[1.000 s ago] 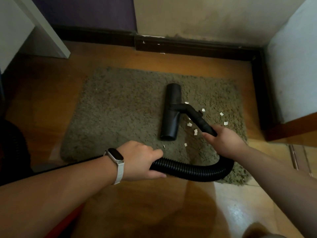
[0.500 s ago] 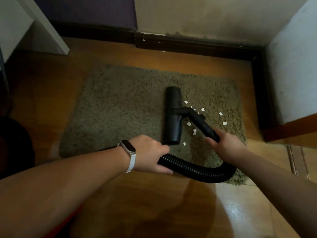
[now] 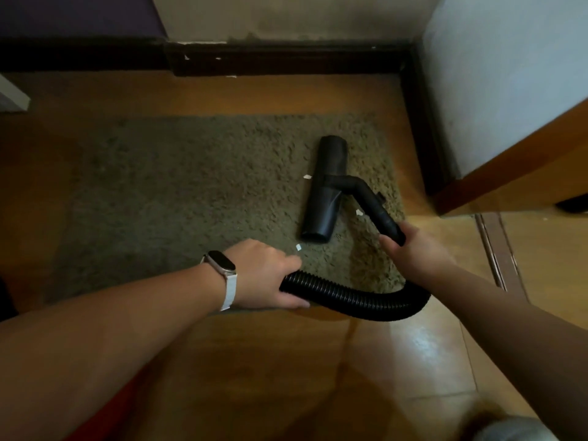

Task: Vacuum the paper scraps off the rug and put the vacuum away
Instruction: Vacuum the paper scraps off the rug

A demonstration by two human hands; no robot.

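Two hands were busy, each closed on a black part. The left hand (image 3: 264,276) had its fingers (image 3: 291,264) curled over the ribbed hose (image 3: 359,300) with the thumb under it, wrapped fully round. The right hand (image 3: 413,249) had its fingers (image 3: 388,243) closed round the lower end of the rigid tube (image 3: 372,202). Between the two grips the hose sagged in a loop toward the person, over the rug's near edge and the wooden floor (image 3: 286,377). Beyond the right fingers the tube ran up and left to the nozzle (image 3: 324,186), which lay flat on the rug (image 3: 191,202), ahead of the left fingers. Three white scraps (image 3: 298,247) showed on the rug: one just beyond the left fingers, a second scrap (image 3: 359,212) just left of the tube, ahead of the right fingers, and a third scrap (image 3: 307,177) close by the nozzle's left side. A white-strapped watch (image 3: 224,268) sat on the left wrist.
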